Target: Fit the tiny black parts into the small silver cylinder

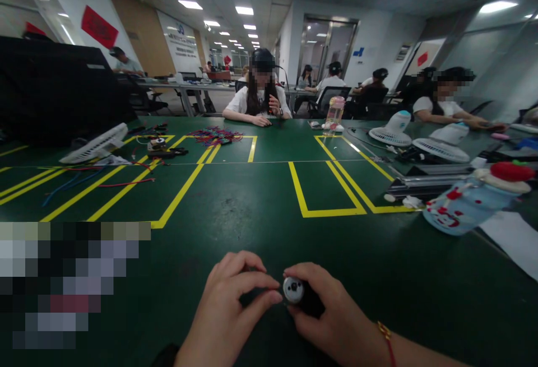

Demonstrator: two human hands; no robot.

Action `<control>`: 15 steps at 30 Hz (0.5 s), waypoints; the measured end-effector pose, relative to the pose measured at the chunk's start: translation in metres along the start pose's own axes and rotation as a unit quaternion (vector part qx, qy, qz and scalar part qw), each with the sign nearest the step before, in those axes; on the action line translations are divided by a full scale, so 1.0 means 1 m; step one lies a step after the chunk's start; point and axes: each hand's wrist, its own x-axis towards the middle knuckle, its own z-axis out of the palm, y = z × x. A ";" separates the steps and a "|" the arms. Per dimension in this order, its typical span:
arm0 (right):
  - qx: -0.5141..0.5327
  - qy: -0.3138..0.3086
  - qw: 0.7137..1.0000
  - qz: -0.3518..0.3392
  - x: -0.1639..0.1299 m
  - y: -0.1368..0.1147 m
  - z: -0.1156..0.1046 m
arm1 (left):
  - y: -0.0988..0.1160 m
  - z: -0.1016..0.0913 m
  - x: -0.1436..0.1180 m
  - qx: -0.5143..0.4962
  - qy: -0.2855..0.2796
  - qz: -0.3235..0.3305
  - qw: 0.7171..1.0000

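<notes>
My right hand (325,300) is closed round a small motor (293,289), a dark cylinder with a round silver end face. That face, with small holes and a dark centre, is turned toward me. Just to its left is my left hand (235,300), thumb and index fingertips brought together in a pinch close to the motor's silver face. Whatever those fingertips hold, if anything, is too small to make out. Both hands are low over the near part of the green table (235,232).
Yellow tape (332,213) marks boxes on the table. Tangled wires (216,135) and a white fan (96,143) lie left; fan parts (441,148), dark metal profiles (428,182) and a blue bottle (468,201) stand right. A person (260,89) sits opposite.
</notes>
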 end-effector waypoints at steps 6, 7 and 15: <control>-0.003 0.005 1.000 0.010 0.000 0.001 0.006 | -0.003 0.015 0.001 0.049 -0.079 -0.044 0.995; 0.003 0.002 1.000 0.018 0.000 0.001 0.006 | -0.002 0.015 0.002 0.048 -0.083 -0.046 0.994; -0.094 0.149 0.973 0.148 -0.044 0.064 -0.068 | -0.036 -0.018 -0.019 -0.029 -0.039 -0.078 0.996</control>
